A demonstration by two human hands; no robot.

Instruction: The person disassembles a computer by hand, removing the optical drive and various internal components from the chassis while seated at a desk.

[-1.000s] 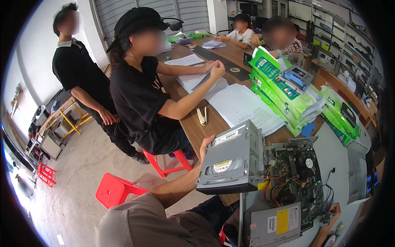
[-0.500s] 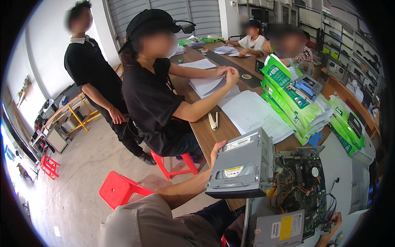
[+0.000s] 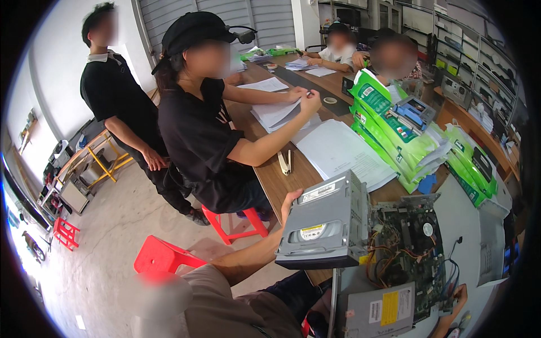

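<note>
Workshop table [image 3: 273,183], drive cage [image 3: 321,225] raised beside circuit board [image 3: 414,250].
Left of drive cage: red stool [image 3: 155,253], partly hidden; left hand [image 3: 289,201] gripping its left edge, fingers mostly behind. Below it: silver drive [image 3: 366,312]. Right: circuit board, partly under wires. Lower right: right hand [image 3: 460,298], forearm cut off, cannot tell if pinching.

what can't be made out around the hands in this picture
Left hand: head view, partly hidden by the drive cage.
Right hand: head view, too small to tell its grip.
Circuit board: head view, partly hidden by the flat drive.
Right forearm: head view, cut off by the lower edge.
</note>
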